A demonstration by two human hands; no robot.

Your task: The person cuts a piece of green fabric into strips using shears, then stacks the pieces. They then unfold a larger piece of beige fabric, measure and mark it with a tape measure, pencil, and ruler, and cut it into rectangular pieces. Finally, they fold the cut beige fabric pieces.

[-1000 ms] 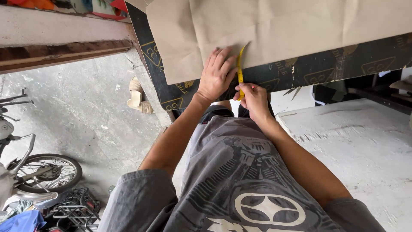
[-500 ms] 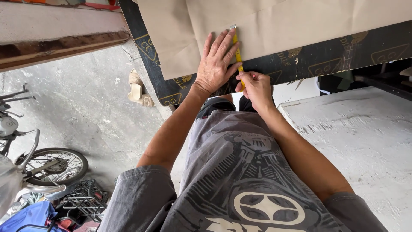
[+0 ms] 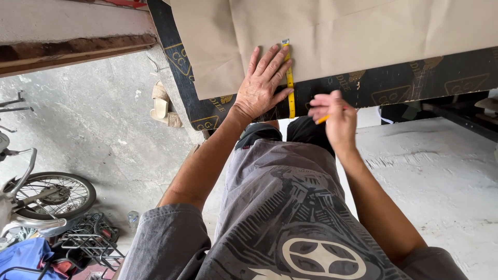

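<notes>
I see my left hand (image 3: 262, 85) lying flat with fingers spread on the brown paper sheet (image 3: 363, 36), pressing down a yellow measuring tape (image 3: 289, 83) that runs straight up and down just beside my index finger and under my thumb. The tape's metal end sits up on the paper, and its lower end crosses the paper's near edge onto the dark patterned board (image 3: 415, 85) beneath. My right hand (image 3: 337, 116) hovers just to the right of the tape's lower end, fingers closed around a thin orange pencil (image 3: 324, 119) whose tip points left toward the tape; it is blurred, and I cannot tell whether it touches the board. The paper covers most of the counter, the dark board showing as a strip along the near edge and the left side. Below, the floor is rough grey concrete (image 3: 104, 135). A pair of light sandals (image 3: 162, 106) lies near the board's left corner, and a bicycle wheel (image 3: 49, 196) and a black wire basket (image 3: 88, 243) sit at lower left.
</notes>
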